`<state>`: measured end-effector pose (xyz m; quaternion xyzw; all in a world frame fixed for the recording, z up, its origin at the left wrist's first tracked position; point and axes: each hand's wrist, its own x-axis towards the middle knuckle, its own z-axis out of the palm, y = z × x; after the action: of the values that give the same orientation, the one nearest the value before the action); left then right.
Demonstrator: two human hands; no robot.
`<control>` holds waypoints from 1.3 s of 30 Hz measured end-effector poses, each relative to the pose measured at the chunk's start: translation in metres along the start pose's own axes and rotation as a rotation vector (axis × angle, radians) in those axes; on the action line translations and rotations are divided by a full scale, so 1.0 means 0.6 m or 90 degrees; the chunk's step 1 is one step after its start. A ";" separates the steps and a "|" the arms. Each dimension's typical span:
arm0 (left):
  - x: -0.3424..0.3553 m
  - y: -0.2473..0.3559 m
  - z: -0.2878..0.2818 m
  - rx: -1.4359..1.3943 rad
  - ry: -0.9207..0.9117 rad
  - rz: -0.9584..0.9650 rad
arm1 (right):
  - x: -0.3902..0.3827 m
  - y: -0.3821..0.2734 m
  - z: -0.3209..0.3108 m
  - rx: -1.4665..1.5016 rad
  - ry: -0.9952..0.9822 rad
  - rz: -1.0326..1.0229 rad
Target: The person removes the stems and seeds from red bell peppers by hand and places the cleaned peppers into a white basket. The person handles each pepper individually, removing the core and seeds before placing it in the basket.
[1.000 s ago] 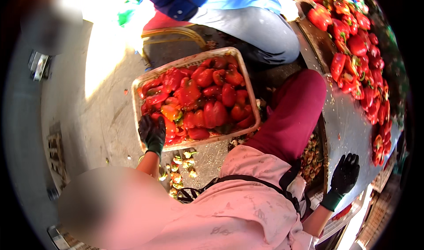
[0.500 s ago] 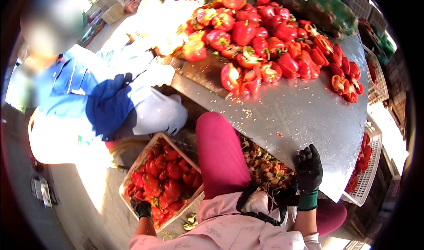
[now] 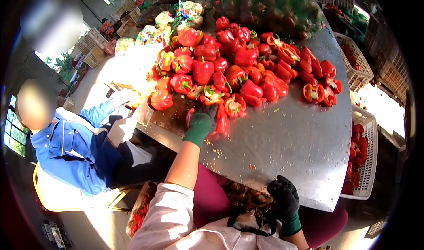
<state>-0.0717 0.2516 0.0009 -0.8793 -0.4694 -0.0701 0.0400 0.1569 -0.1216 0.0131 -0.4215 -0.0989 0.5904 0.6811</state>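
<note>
My left hand (image 3: 204, 123), in a dark glove with a green cuff, reaches over the metal table (image 3: 282, 139). Its fingers close on a halved red bell pepper (image 3: 221, 119) at the near edge of the pile; the fingertips are partly hidden. Another piece of red pepper shows on the hand's left side. Many red bell peppers (image 3: 203, 70), whole and cut, lie heaped beyond it. At the table's near edge my right hand (image 3: 285, 195), gloved in black, is held with curled fingers. Whatever it may hold is hidden.
A crate of red peppers (image 3: 138, 212) stands low at the left, partly behind my sleeve. White baskets (image 3: 370, 155) with peppers flank the table's right side. Green net sacks (image 3: 274, 14) lie at the back. A person in blue (image 3: 81, 150) sits at the left.
My left hand has left the crate of peppers and gone up onto the table to the halved peppers. My right hand has drawn slightly nearer to me, its fingers more curled. The view has tilted up.
</note>
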 end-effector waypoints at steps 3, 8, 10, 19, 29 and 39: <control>0.064 0.038 -0.031 -0.095 -0.241 -0.021 | 0.015 -0.004 -0.016 0.153 -0.028 0.048; 0.022 0.037 0.014 -0.067 -0.167 0.077 | 0.075 0.034 -0.010 0.103 -0.232 0.011; 0.015 0.057 0.059 -0.069 -0.032 0.132 | 0.116 0.052 -0.005 0.037 -0.234 -0.019; -0.067 0.292 -0.051 -0.376 -0.082 -0.068 | 0.147 -0.008 0.024 -0.276 -0.008 -0.264; -0.085 0.424 -0.024 -0.555 0.041 0.182 | 0.162 -0.014 -0.045 -0.264 0.010 -0.299; -0.067 0.386 -0.038 -0.311 -0.174 0.295 | 0.135 -0.041 -0.033 -0.058 0.018 -0.138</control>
<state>0.0968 0.0865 0.0158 -0.9471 -0.2282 -0.0510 -0.2199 0.2098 -0.0576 -0.0117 -0.4471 -0.1606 0.5022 0.7225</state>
